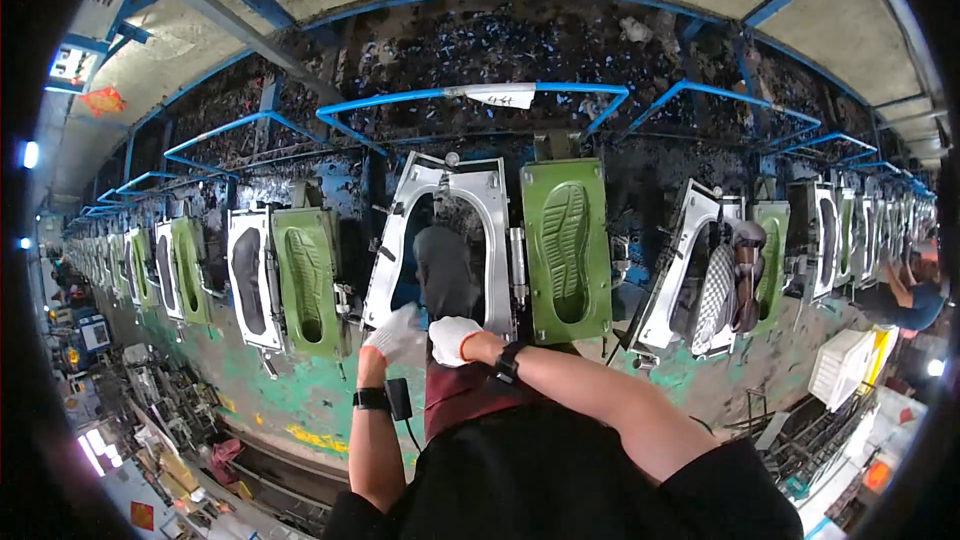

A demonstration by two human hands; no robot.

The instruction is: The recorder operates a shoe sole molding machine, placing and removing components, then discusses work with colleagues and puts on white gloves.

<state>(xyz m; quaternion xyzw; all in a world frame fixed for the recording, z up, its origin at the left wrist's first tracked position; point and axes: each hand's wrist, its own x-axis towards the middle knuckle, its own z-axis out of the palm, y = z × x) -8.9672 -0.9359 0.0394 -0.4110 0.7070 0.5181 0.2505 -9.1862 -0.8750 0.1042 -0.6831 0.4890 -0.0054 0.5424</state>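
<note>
My left hand [395, 333], in a white glove, is at the lower left corner of a silver mould frame [497, 202]. Motion smears its fingers. My right hand [452, 340], also gloved, is closed at the near end of a dark grey shoe-shaped piece [446, 275] standing inside that frame. Whatever its curled fingers grip is hidden. Just right of the frame, a green mould half [567, 245] with a ridged, sole-shaped hollow lies face up. A metal cylinder [518, 258] sits between frame and green half.
More silver and green moulds [306, 280] line up to the left. At right, another tilted frame [672, 270] has a checked shoe upper [714, 298] in it. A blue rail [400, 98] runs behind. A person [915, 295] works at far right, near a white crate [840, 368].
</note>
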